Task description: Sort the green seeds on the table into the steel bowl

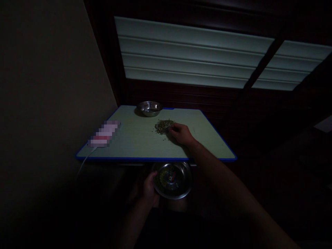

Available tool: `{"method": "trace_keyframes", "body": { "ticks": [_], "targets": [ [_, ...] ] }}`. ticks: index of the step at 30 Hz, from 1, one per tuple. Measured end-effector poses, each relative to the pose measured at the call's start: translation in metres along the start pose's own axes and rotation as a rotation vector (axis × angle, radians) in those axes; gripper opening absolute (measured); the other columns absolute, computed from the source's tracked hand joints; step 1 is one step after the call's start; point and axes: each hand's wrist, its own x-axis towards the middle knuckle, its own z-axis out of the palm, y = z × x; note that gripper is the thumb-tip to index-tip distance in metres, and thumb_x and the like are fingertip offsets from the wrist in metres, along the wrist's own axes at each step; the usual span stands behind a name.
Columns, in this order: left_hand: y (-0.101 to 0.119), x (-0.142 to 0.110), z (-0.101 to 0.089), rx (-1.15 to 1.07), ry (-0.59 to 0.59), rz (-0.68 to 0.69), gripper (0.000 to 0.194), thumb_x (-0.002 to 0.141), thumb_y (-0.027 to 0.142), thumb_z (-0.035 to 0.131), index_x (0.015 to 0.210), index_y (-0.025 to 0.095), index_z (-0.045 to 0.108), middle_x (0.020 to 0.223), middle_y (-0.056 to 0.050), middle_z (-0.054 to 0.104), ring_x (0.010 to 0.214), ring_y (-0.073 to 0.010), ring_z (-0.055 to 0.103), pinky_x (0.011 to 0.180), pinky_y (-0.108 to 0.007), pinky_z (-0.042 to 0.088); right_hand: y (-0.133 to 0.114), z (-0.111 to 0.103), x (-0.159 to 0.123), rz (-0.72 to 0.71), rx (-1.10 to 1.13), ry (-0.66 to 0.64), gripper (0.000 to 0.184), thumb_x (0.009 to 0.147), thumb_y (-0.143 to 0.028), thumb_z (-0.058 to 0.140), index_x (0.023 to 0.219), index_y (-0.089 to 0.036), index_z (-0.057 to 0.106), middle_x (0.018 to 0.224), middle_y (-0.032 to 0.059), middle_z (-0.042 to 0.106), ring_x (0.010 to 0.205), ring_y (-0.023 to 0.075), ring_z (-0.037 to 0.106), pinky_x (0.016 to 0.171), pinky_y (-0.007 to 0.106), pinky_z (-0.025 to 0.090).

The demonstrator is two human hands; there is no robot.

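Note:
A steel bowl (pixel 185 180) is in my left hand (pixel 149 191), whose fingers and thumb grip its left side. This bowl is just below the table's front edge, and some small greenish bits lie inside with a small printed patch at its middle. My right hand (pixel 182 134) is at the right side of a pile of small greenish-brown grains (pixel 162 126) on the table. Its thumb and fingers are pinched together at the pile's edge. What they hold, if anything, is too small and dark to make out. Several loose grains are scattered around the pile.
The pale table (pixel 135 143) has a blue edge. Another steel bowl (pixel 150 113) stands at its back left. A blurred-out flat pinkish object (pixel 105 134) with a white cable (pixel 85 159) lies at the left. Behind is a dark slatted door (pixel 186 55); the room is dim.

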Motion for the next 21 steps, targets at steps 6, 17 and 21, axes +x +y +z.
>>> {"method": "trace_keyframes", "body": {
  "ticks": [6, 17, 21],
  "targets": [
    [0.0006, -0.0032, 0.0038, -0.006, 0.014, 0.003, 0.006, 0.068, 0.018, 0.065, 0.068, 0.016, 0.071, 0.063, -0.006, 0.073, 0.061, -0.0214, 0.069, 0.061, -0.032, 0.055, 0.0007, 0.0001, -0.0011, -0.031, 0.010, 0.018, 0.014, 0.078, -0.030, 0.061, 0.078, -0.018, 0.069, 0.074, 0.0013, 0.068, 0.070, 0.0150, 0.059, 0.069, 0.029, 0.045],
    [0.0015, -0.0043, 0.0045, 0.001, 0.011, -0.013, 0.007, 0.068, 0.019, 0.064, 0.068, 0.016, 0.071, 0.064, -0.007, 0.074, 0.060, -0.0219, 0.068, 0.061, -0.032, 0.055, 0.0015, -0.0001, -0.0015, -0.065, -0.037, -0.006, 0.013, 0.079, -0.029, 0.062, 0.079, -0.020, 0.071, 0.078, 0.0020, 0.070, 0.074, 0.0162, 0.061, 0.074, 0.030, 0.047],
    [0.0012, -0.0036, 0.0043, 0.008, 0.020, -0.006, 0.006, 0.067, 0.020, 0.065, 0.069, 0.017, 0.070, 0.063, -0.006, 0.074, 0.060, -0.0219, 0.068, 0.060, -0.033, 0.056, -0.0018, -0.0007, -0.0025, -0.059, -0.034, -0.002, 0.014, 0.080, -0.029, 0.062, 0.080, -0.020, 0.071, 0.079, 0.0023, 0.071, 0.073, 0.0158, 0.061, 0.073, 0.030, 0.046]
  ]
}}
